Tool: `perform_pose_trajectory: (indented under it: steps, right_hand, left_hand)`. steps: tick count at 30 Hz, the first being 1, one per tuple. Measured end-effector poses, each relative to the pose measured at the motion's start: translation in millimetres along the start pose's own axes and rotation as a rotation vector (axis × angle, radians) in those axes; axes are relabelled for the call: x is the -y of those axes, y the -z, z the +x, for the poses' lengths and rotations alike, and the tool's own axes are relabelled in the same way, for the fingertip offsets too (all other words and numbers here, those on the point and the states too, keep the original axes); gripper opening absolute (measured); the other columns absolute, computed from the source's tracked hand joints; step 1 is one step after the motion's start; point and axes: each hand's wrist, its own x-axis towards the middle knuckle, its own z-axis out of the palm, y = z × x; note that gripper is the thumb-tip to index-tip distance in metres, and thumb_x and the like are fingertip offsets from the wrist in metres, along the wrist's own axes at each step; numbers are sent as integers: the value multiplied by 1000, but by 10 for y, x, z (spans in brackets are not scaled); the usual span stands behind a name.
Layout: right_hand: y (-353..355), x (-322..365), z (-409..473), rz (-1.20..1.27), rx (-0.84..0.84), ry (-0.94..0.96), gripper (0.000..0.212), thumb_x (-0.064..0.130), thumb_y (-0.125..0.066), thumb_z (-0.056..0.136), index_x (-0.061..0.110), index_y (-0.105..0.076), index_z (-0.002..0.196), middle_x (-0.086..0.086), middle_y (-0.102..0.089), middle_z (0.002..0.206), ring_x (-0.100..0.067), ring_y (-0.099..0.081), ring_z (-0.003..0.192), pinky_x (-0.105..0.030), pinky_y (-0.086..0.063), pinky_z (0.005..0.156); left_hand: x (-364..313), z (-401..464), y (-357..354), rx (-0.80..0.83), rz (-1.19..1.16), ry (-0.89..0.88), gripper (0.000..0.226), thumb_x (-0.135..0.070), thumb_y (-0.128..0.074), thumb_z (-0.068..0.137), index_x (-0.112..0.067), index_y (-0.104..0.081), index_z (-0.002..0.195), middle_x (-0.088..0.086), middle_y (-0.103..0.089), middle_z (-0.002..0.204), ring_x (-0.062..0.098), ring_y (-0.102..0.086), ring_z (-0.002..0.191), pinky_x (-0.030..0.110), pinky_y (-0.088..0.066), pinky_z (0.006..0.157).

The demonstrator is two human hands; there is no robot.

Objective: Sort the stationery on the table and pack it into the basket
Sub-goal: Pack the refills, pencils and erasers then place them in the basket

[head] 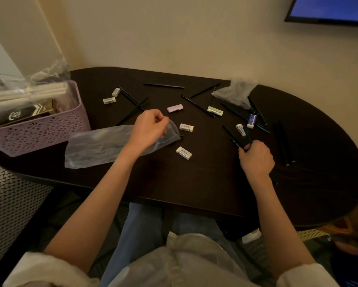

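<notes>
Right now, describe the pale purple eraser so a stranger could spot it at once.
Start at the lilac basket on the dark table's left end and look right, past the crossed pencils. Just beyond the left hand lies the purple eraser. It is the only lilac one; the erasers around it are white, green or blue-sleeved.

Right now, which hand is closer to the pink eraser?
Left. The left hand, pinching the clear bag, sits just below the pink eraser. The right hand, gripping dark pencils, is far off to its lower right.

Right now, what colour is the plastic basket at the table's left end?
Pale purple basket with cut-out flower pattern, head view.
</notes>
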Motion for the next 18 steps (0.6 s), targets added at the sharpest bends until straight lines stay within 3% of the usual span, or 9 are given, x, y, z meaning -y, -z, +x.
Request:
perform_pose_trajectory:
  steps: [5, 10, 13, 18]
  right_hand:
    - [-2, 53, -28, -41, 49, 92, 21, 22, -61, 93, 7, -60, 107, -12, -49, 117, -18, -52, 85, -30, -45, 69]
    - [22, 105, 26, -2, -75, 252, 33, 23, -54, 97, 0, -53, 120, -17, -44, 125, -26, -47, 110, -32, -43, 87]
    - [57, 124, 80, 20, -114, 283, 35, 23, -46, 100, 0, -46, 126, -18, -55, 114, -29, -50, 105, -37, -45, 87]
    - [148, 107, 134, 156, 4, 301, 30, 18, -40, 102, 10, -35, 130, -13, -60, 103, -23, -61, 89, -40, -54, 74]
  left_hand:
    - [-46, -11, -5, -20, 5, 0, 19, -18, -54, 96, -19, -59, 78, -1, -64, 70, 11, -64, 67, 36, -57, 73]
    - [-91, -21, -36, -31, 18, 4, 19, -18, -54, 96, -19, -59, 77, -1, -64, 69, 10, -63, 67, 38, -58, 76]
    - [-102, -32, -74, -36, 26, 7, 19, -18, -55, 95, -19, -59, 78, 0, -64, 70, 13, -65, 69, 40, -58, 77]
    - [-99, -61, -149, -51, 33, -11, 17, -20, -54, 96, -19, -60, 80, 2, -65, 73, 15, -65, 71, 39, -58, 74]
